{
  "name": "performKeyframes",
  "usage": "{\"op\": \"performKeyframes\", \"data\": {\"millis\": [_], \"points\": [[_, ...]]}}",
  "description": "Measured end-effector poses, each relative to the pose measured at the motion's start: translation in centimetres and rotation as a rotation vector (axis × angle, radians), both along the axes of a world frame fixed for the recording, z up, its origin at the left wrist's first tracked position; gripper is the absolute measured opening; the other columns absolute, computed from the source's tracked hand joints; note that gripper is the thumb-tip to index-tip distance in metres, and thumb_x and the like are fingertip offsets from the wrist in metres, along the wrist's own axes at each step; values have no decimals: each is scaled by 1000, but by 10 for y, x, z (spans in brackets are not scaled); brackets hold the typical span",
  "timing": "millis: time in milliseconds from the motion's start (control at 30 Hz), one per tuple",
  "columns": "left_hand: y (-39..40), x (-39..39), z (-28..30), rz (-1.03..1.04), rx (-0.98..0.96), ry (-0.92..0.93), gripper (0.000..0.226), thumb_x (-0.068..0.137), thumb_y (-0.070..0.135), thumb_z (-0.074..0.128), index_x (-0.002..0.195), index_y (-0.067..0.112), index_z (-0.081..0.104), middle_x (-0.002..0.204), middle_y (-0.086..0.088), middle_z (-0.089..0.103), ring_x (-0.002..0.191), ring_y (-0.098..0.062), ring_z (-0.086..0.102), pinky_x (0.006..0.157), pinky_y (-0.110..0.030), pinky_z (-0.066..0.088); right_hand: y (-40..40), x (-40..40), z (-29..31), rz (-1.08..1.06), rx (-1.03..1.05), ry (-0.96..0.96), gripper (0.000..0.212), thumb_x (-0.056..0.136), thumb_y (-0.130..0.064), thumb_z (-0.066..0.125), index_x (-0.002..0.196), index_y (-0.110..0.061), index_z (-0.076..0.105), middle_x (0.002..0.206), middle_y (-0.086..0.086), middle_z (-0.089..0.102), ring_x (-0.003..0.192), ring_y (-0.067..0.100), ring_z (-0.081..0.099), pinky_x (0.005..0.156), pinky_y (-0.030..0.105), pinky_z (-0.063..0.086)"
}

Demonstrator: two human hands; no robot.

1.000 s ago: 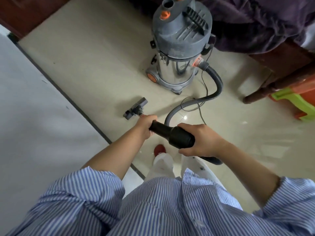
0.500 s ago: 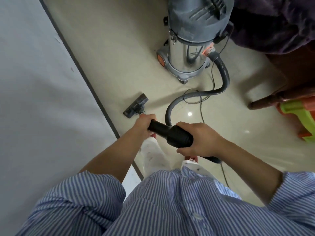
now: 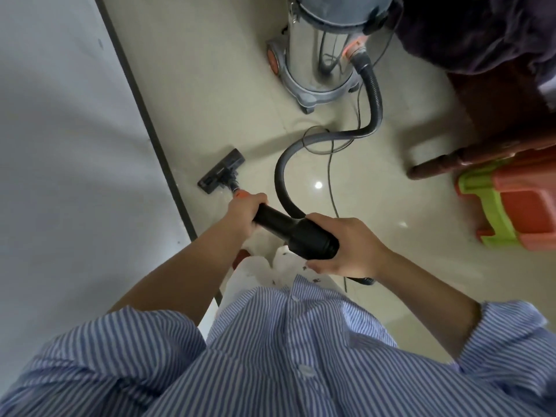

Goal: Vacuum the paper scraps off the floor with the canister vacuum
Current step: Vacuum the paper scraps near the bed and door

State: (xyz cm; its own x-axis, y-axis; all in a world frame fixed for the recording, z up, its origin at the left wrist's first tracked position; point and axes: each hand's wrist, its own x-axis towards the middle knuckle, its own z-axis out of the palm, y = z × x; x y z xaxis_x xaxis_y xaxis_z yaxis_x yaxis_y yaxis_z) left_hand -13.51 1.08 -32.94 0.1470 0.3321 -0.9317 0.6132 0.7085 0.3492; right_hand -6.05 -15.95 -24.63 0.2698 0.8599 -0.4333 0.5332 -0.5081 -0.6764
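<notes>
A floor (image 3: 210, 70) of pale glossy tile is seen from above, from the head of a person in a blue striped shirt (image 3: 270, 356). A black wand (image 3: 288, 233) is held across the middle of the view by both hands. The left hand (image 3: 243, 215) is clenched around the wand's forward end, toward 10 o'clock, just behind an orange collar. The right hand (image 3: 346, 248) is wrapped around the thicker black handle end, toward 4 o'clock of the left hand.

The floor head (image 3: 221, 171) is set flat on the tile at 11 o'clock of the left hand, just beside a dark strip (image 3: 144, 115) that borders a grey wall (image 3: 60, 145) filling the left side.

A grey ribbed hose (image 3: 373, 94) is looped from the handle up toward 1 o'clock, where it is joined to the vacuum (image 3: 319, 55), a steel drum on a grey wheeled base at 12 o'clock. A thin cord (image 3: 329, 164) is trailed on the floor beside the hose.

No paper scraps can be made out on the tile.

At 3 o'clock, red and green stools (image 3: 511, 203) are stacked, with a dark wooden leg (image 3: 445, 164) just above them. Dark purple cloth (image 3: 481, 28) is heaped at 1 o'clock.
</notes>
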Motion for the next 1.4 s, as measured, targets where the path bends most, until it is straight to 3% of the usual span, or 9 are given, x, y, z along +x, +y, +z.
{"op": "performKeyframes", "data": {"millis": [267, 333, 667, 867, 933, 1000, 1100, 1167, 1400], "points": [[-40, -43, 4, -64, 32, 5, 28, 88, 6, 55, 114, 6, 45, 82, -10, 49, 71, -16, 51, 64, -26, 48, -39, -54, 7, -66, -10, -17, 59, 67, -27, 79, 120, -17, 55, 83, -13, 53, 74, 8, 51, 62, 1, 36], [-48, -58, 4, -46, 6, -10, 28, 88, 5, 55, 114, 5, 44, 80, -10, 49, 72, -18, 52, 71, -30, 50, -49, -74, 9, -92, 7, -20, 56, 67, -23, 80, 117, -16, 57, 80, -11, 54, 70, 9, 52, 67, 0, 39], [-96, -118, -8, -63, -44, -2, 44, 86, 8, 59, 127, 6, 42, 102, -17, 55, 96, -28, 58, 87, -37, 52, -97, -138, 17, -115, -57, -7, 52, 69, -24, 78, 115, -16, 56, 82, -10, 59, 65, 1, 49, 68, -5, 36], [-121, -137, -32, -57, -55, 48, 49, 82, 6, 60, 127, -2, 44, 80, -10, 51, 74, -20, 54, 76, -33, 47, -118, -150, -17, -91, -220, 157, 57, 71, -30, 75, 119, -24, 45, 94, -10, 56, 84, 8, 55, 75, 11, 43], [-138, -142, -46, -72, -50, 77, 53, 81, 9, 62, 128, -3, 43, 86, -11, 52, 80, -22, 55, 80, -36, 48, -133, -152, -37, -64, -256, 206, 57, 69, -29, 77, 116, -25, 45, 94, -10, 57, 85, 9, 57, 75, 14, 45], [-152, -141, -54, -96, -48, 104, 55, 80, 12, 65, 128, -2, 41, 95, -13, 52, 89, -24, 55, 86, -36, 49, -147, -148, -47, -51, -259, 206, 58, 67, -27, 78, 115, -26, 46, 93, -11, 57, 83, 8, 57, 71, 6, 41], [-178, -133, -66, -18, -106, 99, 54, 81, 9, 68, 127, -2, 42, 98, -14, 56, 92, -27, 59, 83, -34, 52, -176, -134, -65, -20, -338, 166, 65, 67, -23, 78, 123, -23, 44, 96, -10, 57, 85, 9, 56, 73, 4, 39], [-191, -122, -73, 80, -201, 71, 50, 83, 4, 67, 128, -1, 44, 110, -18, 60, 101, -30, 62, 82, -33, 53, -189, -120, -77, -21, -404, 137, 64, 67, -20, 78, 122, -22, 46, 99, -5, 59, 91, 14, 59, 79, 15, 44], [-195, -89, -98, 260, -298, 81, 49, 84, -2, 64, 129, 2, 43, 124, -19, 56, 114, -35, 56, 95, -49, 49, -179, -90, -115, 7, -570, -137, 41, 68, -25, 74, 98, -25, 46, 90, -3, 58, 77, 17, 51, 68, 23, 38]]}}
